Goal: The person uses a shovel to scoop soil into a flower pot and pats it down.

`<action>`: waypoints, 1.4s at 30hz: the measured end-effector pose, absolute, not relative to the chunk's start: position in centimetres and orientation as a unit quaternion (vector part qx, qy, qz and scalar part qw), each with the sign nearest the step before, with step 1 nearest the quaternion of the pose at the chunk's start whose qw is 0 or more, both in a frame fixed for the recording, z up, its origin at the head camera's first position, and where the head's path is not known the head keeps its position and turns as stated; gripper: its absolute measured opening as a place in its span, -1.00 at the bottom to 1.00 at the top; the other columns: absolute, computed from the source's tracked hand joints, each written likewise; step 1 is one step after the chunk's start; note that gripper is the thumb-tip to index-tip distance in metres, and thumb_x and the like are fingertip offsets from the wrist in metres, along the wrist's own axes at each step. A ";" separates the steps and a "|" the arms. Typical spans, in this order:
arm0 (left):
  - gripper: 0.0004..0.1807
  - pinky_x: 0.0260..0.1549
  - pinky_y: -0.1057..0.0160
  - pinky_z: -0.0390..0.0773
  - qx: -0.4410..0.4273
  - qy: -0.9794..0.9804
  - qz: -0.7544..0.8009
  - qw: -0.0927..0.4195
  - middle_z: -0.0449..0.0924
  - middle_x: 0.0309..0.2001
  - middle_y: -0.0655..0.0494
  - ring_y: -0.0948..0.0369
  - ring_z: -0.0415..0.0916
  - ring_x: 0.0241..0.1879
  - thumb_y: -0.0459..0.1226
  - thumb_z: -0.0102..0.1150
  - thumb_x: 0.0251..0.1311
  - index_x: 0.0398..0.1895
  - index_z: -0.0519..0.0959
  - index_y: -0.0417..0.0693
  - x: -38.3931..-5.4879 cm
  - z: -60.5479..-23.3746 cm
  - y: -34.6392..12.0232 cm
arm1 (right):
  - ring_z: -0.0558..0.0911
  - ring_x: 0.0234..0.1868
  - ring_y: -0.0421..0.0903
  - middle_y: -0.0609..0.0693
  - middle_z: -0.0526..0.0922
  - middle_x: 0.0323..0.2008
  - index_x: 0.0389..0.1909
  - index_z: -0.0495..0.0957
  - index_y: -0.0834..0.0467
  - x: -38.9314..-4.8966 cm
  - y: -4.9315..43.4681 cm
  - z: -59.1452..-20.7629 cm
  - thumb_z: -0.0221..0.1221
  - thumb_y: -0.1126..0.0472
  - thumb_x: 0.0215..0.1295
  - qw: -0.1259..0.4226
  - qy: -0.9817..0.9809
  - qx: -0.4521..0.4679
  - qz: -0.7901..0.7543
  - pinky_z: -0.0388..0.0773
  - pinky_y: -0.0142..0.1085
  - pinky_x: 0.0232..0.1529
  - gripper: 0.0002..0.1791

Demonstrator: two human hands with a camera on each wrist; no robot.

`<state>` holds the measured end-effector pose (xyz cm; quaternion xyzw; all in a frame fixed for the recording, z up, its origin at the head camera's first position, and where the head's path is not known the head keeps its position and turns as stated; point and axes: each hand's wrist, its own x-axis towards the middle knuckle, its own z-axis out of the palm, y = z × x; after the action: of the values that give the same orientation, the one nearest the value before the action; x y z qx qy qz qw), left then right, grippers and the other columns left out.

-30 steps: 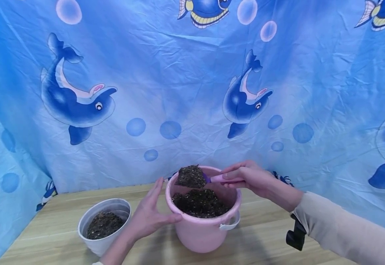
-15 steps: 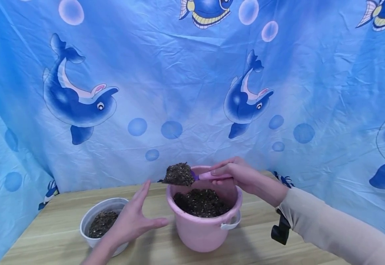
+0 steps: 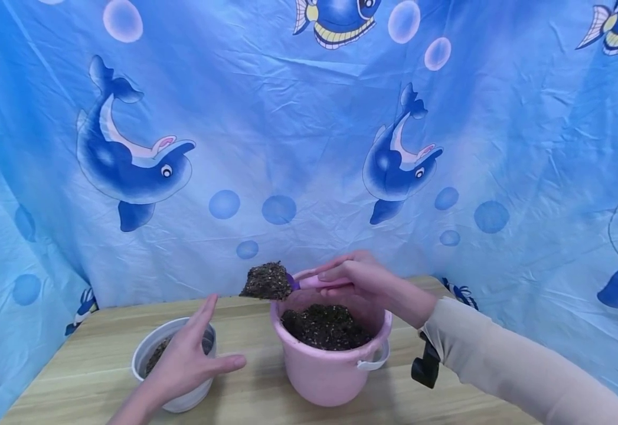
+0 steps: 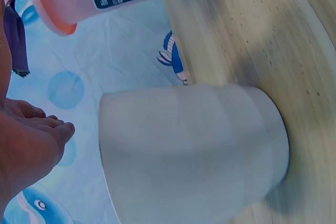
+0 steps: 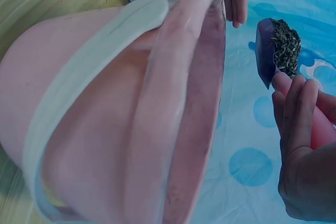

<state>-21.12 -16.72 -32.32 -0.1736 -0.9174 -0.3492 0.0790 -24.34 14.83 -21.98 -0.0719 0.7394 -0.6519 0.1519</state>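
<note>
In the head view my right hand grips the pink handle of a small purple trowel. A heap of dark soil fills its blade, which is past the left rim of a pink bucket. More soil lies inside the bucket. My left hand hovers over a white plant pot, thumb and fingers spread, holding nothing. The left wrist view shows the pot apart from that hand. In the right wrist view the loaded trowel is beyond the bucket's rim.
Both containers stand on a wooden table, a gap of bare wood between them. A blue cloth printed with dolphins hangs behind. The bucket's white handle hangs down on its right side. A black strap device sits at my right wrist.
The loaded trowel has moved left in my right hand, from above the bucket to beyond its left rim. My left hand has left the bucket's edge and moved left over the pot.
</note>
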 end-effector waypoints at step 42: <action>0.38 0.09 -0.49 0.13 -0.081 -0.947 -0.300 0.078 -0.20 0.43 -0.50 -0.47 -0.07 0.31 0.17 0.41 -0.08 0.50 -0.31 -0.32 -20.9 -35.6 -25.2 | 0.72 -0.48 -0.06 0.24 0.72 -0.33 -0.16 0.63 0.42 -25.9 2.2 -24.8 0.23 0.48 0.10 0.172 0.703 -0.074 -0.686 0.70 -0.27 -0.30 -0.75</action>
<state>-20.87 -25.24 -35.62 -0.0811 -0.9473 -0.2999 0.0784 -25.89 2.18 -24.85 -0.0744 0.7030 -0.6861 0.1716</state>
